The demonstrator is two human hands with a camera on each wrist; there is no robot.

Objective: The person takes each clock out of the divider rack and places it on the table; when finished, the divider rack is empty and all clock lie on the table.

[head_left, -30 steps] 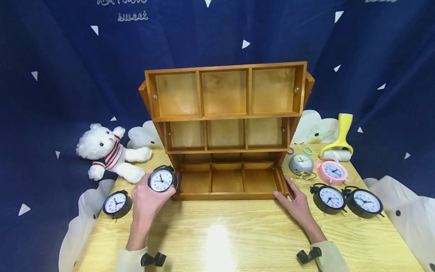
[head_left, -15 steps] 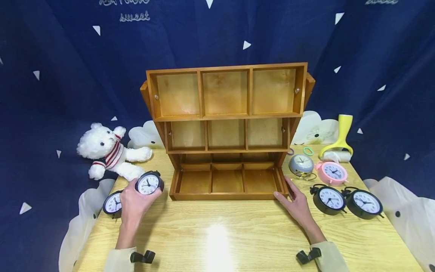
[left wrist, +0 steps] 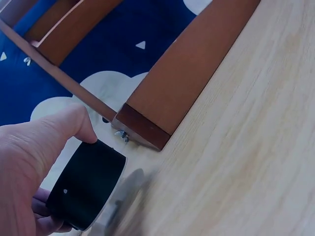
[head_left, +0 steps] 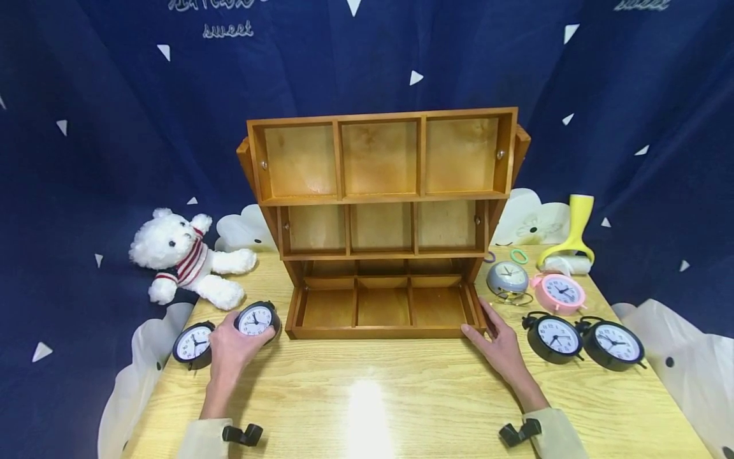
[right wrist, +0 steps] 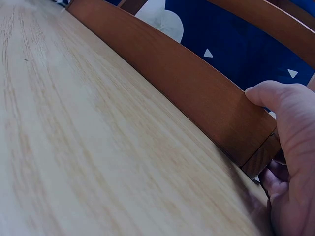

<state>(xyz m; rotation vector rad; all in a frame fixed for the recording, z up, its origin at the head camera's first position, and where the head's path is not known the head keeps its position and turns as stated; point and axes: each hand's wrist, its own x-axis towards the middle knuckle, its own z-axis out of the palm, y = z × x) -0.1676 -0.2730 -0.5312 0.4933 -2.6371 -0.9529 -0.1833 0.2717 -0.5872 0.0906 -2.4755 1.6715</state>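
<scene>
My left hand grips a black alarm clock between thumb and fingers, its white dial tilted up. It is left of a three-tier wooden shelf, close beside another black alarm clock. In the left wrist view, the held clock's dark casing is close over the table, above its shadow. My right hand holds the shelf's front right corner. Seen from the right wrist, the thumb lies on the top edge of the front board, while the fingers curl behind the corner, partly hidden.
A white teddy bear leans at the back left. On the right are a grey clock, a pink clock, two black clocks, a yellow-handled lint roller and a green ring. Blue curtain hangs behind.
My left hand has carried the black alarm clock left, away from the shelf's front left corner, then lowered it toward the table. My right hand has stayed on the shelf corner.
</scene>
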